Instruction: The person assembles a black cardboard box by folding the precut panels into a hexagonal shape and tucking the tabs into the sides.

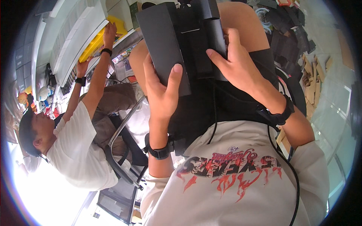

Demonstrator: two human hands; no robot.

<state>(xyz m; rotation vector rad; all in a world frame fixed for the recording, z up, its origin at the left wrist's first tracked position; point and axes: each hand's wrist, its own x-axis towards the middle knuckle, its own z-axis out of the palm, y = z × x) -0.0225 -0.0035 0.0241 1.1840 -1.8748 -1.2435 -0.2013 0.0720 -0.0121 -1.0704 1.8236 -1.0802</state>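
The left hand (162,91) clasps a black box (160,37), the right hand (240,62) black card (215,35) beside it; overly hard thumb pressure could dent either.

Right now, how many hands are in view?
4. The wearer's left hand and right hand hold the black box; a co-worker's upper hand and lower hand are at the yellow object. Others could be hidden.
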